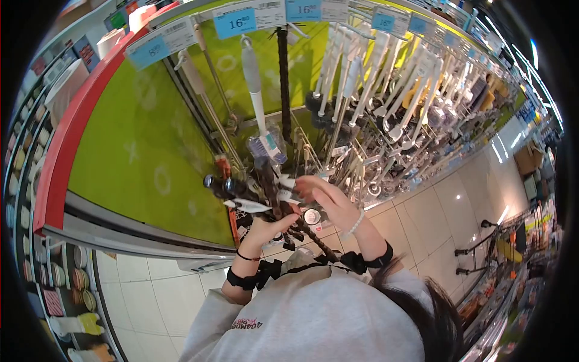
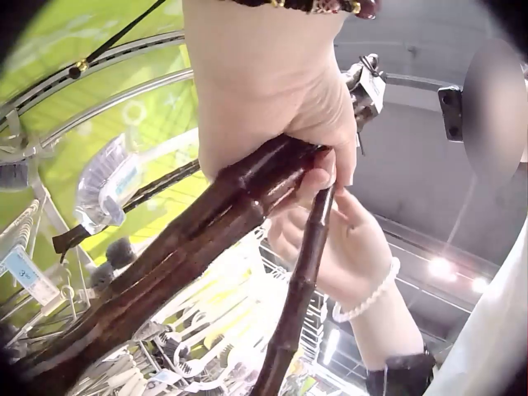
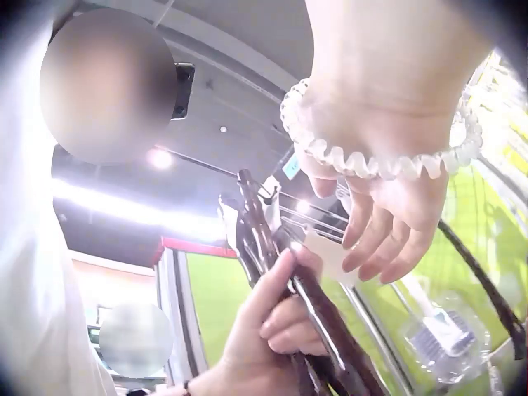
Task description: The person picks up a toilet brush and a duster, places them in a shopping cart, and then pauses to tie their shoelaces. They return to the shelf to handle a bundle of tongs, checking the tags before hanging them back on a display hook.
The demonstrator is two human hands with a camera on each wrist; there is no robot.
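My left hand (image 1: 274, 228) grips a bundle of glossy dark brown sticks (image 2: 177, 247) with bamboo-like joints. In the left wrist view its fingers wrap round the thick sticks, and a thinner stick (image 2: 301, 285) slants down beside them. White paper tags hang near the sticks' upper ends. My right hand (image 1: 332, 202) hovers just beside the bundle, its fingers relaxed and slightly bent. In the right wrist view those fingertips are right at a white tag (image 3: 328, 254). The sticks' lower ends run down toward my body in the head view.
A similar dark stick (image 1: 283, 78) hangs on the green display wall (image 1: 132, 151). Beside it is a long-handled brush (image 1: 268, 145) in clear wrapping. Many white-handled brushes (image 1: 386, 78) hang to the right, below price labels (image 1: 235, 22). A red-edged shelf side (image 1: 66, 133) stands at left.
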